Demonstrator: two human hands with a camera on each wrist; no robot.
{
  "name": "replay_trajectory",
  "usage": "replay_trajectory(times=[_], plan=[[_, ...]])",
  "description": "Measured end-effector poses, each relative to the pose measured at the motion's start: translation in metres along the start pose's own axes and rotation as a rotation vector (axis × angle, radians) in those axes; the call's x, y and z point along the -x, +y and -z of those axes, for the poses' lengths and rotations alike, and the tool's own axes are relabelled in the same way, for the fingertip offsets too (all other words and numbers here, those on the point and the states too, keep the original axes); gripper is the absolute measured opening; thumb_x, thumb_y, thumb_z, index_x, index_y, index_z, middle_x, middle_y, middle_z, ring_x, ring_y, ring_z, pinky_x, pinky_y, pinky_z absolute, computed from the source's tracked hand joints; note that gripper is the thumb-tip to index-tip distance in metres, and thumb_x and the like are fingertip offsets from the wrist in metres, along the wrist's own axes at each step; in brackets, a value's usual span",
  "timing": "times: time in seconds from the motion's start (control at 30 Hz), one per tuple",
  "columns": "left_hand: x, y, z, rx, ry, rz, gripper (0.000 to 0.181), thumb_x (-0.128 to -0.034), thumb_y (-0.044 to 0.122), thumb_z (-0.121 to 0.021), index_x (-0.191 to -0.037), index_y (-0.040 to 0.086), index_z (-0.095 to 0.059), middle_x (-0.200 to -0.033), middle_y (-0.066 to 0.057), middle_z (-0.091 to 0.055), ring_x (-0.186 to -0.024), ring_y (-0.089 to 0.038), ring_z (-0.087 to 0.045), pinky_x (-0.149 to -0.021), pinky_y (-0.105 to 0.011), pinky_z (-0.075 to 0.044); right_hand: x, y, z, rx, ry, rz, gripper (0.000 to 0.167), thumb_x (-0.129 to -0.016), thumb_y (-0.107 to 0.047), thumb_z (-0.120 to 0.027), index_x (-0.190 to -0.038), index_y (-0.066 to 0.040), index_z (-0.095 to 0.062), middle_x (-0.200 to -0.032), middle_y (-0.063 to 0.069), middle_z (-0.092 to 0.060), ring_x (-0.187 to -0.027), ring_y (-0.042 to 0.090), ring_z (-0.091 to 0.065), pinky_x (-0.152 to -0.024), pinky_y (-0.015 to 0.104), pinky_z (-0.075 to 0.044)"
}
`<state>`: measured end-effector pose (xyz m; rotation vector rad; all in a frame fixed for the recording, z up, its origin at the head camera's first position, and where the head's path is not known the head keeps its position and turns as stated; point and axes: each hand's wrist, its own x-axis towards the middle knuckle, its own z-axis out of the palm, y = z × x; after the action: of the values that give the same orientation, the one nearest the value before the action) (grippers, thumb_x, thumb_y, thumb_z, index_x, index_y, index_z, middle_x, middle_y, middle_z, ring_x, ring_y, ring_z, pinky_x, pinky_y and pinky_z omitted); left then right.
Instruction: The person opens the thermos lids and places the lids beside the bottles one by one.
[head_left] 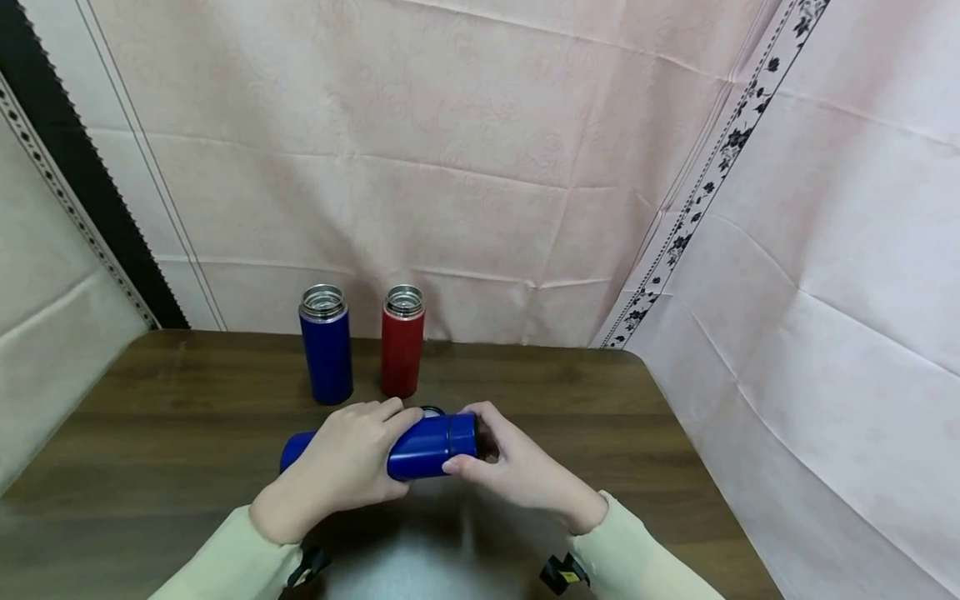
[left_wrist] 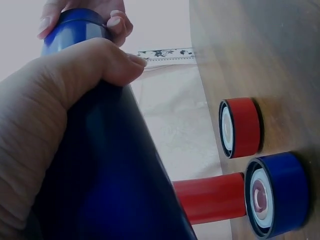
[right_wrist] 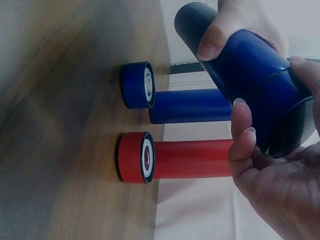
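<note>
– Step now?
– Cap-twisting, I judge: my left hand (head_left: pixel 348 454) wraps the blue bottle (head_left: pixel 422 452) above the tabletop (head_left: pixel 187 417), my right hand (head_left: pixel 521 467) grips its cap (head_left: pixel 463 433)
– Next move?
– Likely turn it, bottle steady in my left

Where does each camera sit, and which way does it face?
Head: worn on the head, facing forward and down over the table; left hand, right hand and both sleeves show.
Left wrist: worn there, facing forward past the held blue bottle; left thumb near, right fingers beyond.
Right wrist: worn there, facing forward past the same bottle's end; right fingers near, left hand beyond.
Both wrist views share that bottle, the red cap, blue cap and standing red bottle.
</note>
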<state>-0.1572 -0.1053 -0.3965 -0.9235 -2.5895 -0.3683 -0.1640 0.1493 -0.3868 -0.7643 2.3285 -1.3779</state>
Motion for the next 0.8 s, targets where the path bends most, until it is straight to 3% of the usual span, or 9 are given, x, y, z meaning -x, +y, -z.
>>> replay_trajectory(times=[0.17, 0.33, 0.5, 0.57, 0.67, 0.8], plan=[[0.0000, -0.0010, 0.0040, -0.011, 0.002, -0.010, 0.077, -0.0576, 0.050, -0.087, -0.123, 0.020, -0.060, -0.099, 0.001, -0.061, -0.081, -0.018, -0.062, -0.078, -0.042, -0.055, 0.0008, -0.0018, -0.0019, 0.015, 0.013, 0.009, 0.052, -0.090, -0.041, -0.067, -0.131, -0.027, -0.038, -0.120, 0.003, -0.057, -0.103, 0.017, -0.060, -0.088, 0.036, -0.051], [0.0004, -0.0034, 0.0058, 0.015, -0.009, -0.007, 0.076, -0.0585, 0.050, -0.086, -0.124, 0.020, -0.061, -0.100, 0.002, -0.062, -0.081, -0.017, -0.062, -0.077, -0.042, -0.055, 0.0016, -0.0037, -0.0039, 0.042, 0.036, 0.068, 0.052, -0.090, -0.039, -0.068, -0.130, -0.027, -0.038, -0.117, 0.002, -0.057, -0.099, 0.017, -0.060, -0.084, 0.034, -0.053], [0.0028, -0.0079, 0.0037, 0.194, -0.163, 0.080, 0.072, -0.0635, 0.045, -0.086, -0.126, 0.024, -0.058, -0.106, 0.009, -0.061, -0.087, -0.010, -0.060, -0.077, -0.039, -0.055, 0.0026, -0.0076, -0.0057, 0.233, 0.047, 0.186, 0.061, -0.086, -0.046, -0.070, -0.134, -0.026, -0.038, -0.121, -0.006, -0.050, -0.102, 0.013, -0.056, -0.085, 0.030, -0.052], [0.0042, -0.0093, 0.0018, 0.226, -0.194, 0.120, 0.072, -0.0649, 0.043, -0.086, -0.128, 0.025, -0.056, -0.111, 0.009, -0.060, -0.093, -0.012, -0.060, -0.081, -0.042, -0.054, 0.0011, -0.0085, -0.0061, 0.292, 0.055, 0.217, 0.066, -0.085, -0.048, -0.070, -0.136, -0.025, -0.038, -0.123, -0.007, -0.047, -0.105, 0.012, -0.054, -0.087, 0.029, -0.050], [0.0042, -0.0093, -0.0003, 0.210, -0.164, 0.148, 0.077, -0.0661, 0.041, -0.087, -0.133, 0.023, -0.053, -0.116, 0.004, -0.059, -0.100, -0.019, -0.059, -0.086, -0.049, -0.052, -0.0022, -0.0078, -0.0060, 0.286, 0.086, 0.191, 0.069, -0.083, -0.048, -0.072, -0.139, -0.027, -0.037, -0.124, -0.008, -0.046, -0.104, 0.013, -0.053, -0.085, 0.030, -0.050], [0.0031, -0.0080, -0.0025, 0.185, -0.106, 0.157, 0.081, -0.0670, 0.039, -0.088, -0.136, 0.021, -0.050, -0.117, 0.001, -0.058, -0.104, -0.024, -0.057, -0.091, -0.053, -0.048, -0.0053, -0.0064, -0.0053, 0.192, 0.120, 0.091, 0.071, -0.082, -0.048, -0.074, -0.139, -0.035, -0.035, -0.121, -0.006, -0.051, -0.099, 0.017, -0.055, -0.079, 0.036, -0.052]])
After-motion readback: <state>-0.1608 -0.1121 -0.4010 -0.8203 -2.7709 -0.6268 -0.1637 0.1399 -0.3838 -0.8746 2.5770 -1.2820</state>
